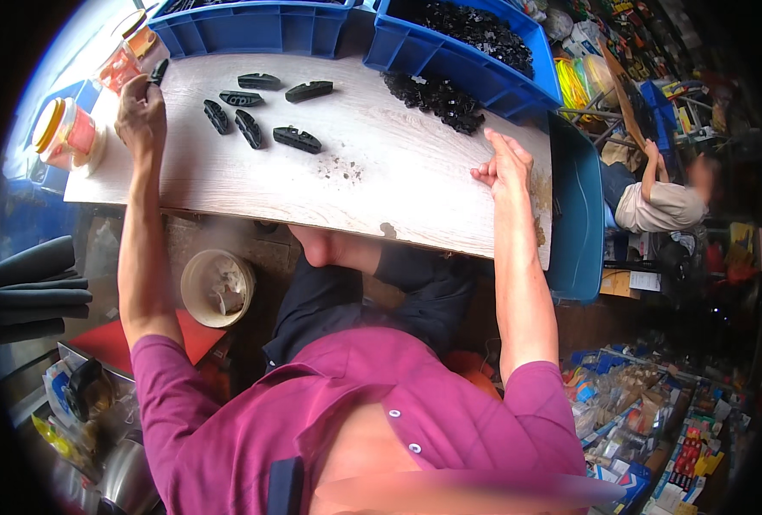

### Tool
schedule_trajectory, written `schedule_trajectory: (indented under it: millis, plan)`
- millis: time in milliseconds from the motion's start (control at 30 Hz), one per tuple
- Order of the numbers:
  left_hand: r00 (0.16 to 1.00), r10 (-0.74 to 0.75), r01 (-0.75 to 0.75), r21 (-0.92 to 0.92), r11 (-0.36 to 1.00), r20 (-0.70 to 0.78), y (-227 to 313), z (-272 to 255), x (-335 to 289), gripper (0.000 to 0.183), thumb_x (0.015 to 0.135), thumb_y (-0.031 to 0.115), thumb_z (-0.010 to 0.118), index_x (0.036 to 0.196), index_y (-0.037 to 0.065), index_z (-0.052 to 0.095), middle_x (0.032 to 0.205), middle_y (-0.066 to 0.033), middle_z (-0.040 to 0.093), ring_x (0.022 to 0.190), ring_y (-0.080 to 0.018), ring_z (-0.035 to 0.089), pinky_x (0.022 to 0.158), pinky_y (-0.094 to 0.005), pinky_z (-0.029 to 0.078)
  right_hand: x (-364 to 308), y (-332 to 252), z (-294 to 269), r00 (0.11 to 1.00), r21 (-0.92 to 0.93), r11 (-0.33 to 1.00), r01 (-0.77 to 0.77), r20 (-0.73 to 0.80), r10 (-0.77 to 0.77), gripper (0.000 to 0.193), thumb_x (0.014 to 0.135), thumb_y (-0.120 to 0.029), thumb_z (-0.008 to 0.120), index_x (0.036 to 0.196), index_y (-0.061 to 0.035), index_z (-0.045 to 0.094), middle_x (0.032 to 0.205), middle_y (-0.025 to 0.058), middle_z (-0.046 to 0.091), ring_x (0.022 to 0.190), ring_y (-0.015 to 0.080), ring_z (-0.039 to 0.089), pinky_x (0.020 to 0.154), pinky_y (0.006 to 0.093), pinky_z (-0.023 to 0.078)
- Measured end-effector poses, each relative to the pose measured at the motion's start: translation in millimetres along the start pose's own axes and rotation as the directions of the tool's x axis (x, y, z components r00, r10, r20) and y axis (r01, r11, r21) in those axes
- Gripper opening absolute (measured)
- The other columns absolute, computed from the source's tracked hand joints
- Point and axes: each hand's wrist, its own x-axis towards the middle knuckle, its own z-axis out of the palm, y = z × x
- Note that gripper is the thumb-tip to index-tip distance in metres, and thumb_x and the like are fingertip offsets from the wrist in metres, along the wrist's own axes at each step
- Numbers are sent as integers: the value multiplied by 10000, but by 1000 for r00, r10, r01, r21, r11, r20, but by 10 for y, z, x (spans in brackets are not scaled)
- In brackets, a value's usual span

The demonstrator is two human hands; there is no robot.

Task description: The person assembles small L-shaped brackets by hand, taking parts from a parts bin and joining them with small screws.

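My left hand (143, 120) is raised at the table's left edge, its fingers closed on a black oblong piece (159, 71) whose tip sticks out past them. Several similar black slotted pieces lie loose to its right, among them one at the back (259, 81) and one nearer me (297, 139). Over the right part of the table is my right hand (508, 163), its index finger stretched out and other fingers partly bent, with nothing visible in them. Just beyond it lies a heap of small black parts (437, 101).
Two blue crates, left (252, 33) and right (518, 90), hold black parts along the far side of the pale table (381, 184). Jars (63, 133) stand at left. A teal bin (578, 215) adjoins the right edge; a bucket (218, 287) stands below. A person (656, 202) works at far right.
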Motion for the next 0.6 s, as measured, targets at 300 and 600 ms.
schedule_trajectory:
  millis: [300,600]
  plan:
    - [788,448,-245,-453,857,421,1788,-134,-1584,331,724,-94,611,1021,47,640,941,-117,645,857,-289,616,777,-373,500,107,-51,274,999,-191,981,42,0,-43,337,781,-277,780,967,-15,677,516,-1,467,383,105,452,399,309,512]
    - [745,488,-395,-288,872,455,2053,244,-1692,301,768,39,651,1061,96,614,977,-87,622,898,-278,584,800,-391,458,122,33,241,987,-195,968,159,51,-152,338,801,-272,765,956,12,668,535,19,520,369,88,440,372,286,476]
